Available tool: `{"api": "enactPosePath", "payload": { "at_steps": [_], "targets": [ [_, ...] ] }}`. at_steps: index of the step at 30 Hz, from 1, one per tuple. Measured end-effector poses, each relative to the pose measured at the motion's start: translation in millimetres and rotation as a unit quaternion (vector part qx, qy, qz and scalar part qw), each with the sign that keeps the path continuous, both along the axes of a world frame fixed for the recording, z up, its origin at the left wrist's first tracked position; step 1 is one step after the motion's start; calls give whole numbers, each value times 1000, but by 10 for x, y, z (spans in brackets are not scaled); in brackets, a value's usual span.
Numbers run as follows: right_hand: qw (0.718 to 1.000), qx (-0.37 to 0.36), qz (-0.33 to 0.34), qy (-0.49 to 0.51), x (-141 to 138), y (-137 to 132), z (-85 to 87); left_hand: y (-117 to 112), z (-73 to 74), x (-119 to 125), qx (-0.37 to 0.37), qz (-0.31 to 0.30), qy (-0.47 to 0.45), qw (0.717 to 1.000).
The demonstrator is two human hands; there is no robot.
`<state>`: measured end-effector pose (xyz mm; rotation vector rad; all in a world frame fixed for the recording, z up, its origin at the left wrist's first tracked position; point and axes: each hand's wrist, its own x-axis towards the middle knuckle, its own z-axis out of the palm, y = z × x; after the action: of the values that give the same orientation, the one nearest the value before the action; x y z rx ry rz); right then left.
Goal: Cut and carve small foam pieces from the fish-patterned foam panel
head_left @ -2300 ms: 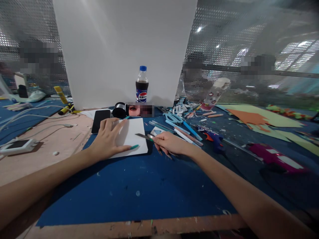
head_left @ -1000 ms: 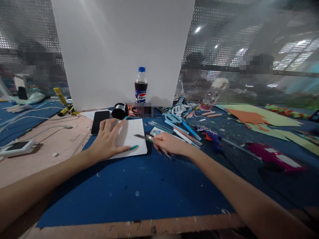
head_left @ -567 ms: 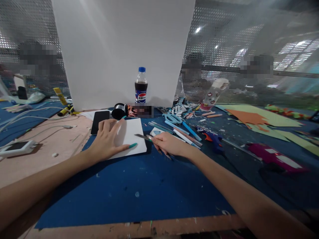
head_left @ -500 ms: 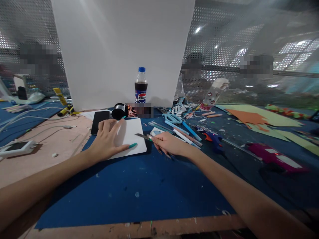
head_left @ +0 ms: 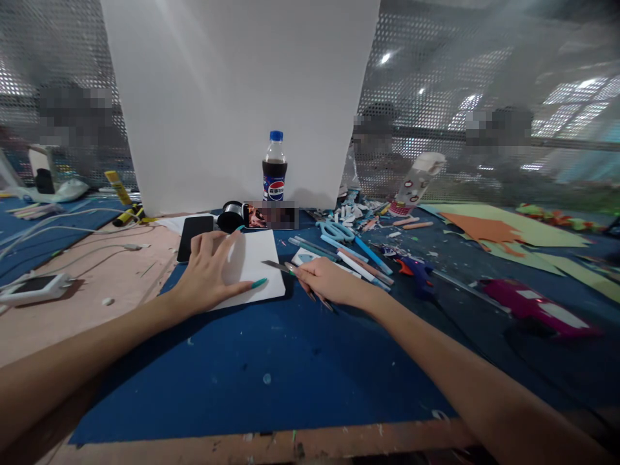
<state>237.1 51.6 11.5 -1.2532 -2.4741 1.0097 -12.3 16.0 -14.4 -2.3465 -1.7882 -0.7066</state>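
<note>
On the blue tabletop (head_left: pixel 271 400), we've got the white sheet (head_left: pixel 259 258) lying under our left hand (head_left: pixel 206 268), grip wide, fingers spread. Right hand (head_left: pixel 324 279): grip closed around a thin knife (head_left: pixel 276 265), blade over the sheet's right side; can't tell if it touches. Phone (head_left: pixel 195 237) just left of the sheet, scissors (head_left: pixel 338 231) beyond our right hand, cola bottle (head_left: pixel 274 171) upright behind.
</note>
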Motion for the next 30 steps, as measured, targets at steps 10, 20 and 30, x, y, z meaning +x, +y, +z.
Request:
{"api": "enactPosePath", "payload": {
  "at_steps": [10, 20, 30],
  "targets": [
    [1000, 4, 8, 0, -8, 6, -40, -2, 14, 12, -11, 1, -6, 1000],
    [999, -12, -15, 38, 2, 41, -80, 9, 1, -1, -4, 0, 9, 1000],
    [1000, 12, -6, 7, 5, -15, 0, 19, -18, -3, -14, 21, 5, 1000]
  ]
}}
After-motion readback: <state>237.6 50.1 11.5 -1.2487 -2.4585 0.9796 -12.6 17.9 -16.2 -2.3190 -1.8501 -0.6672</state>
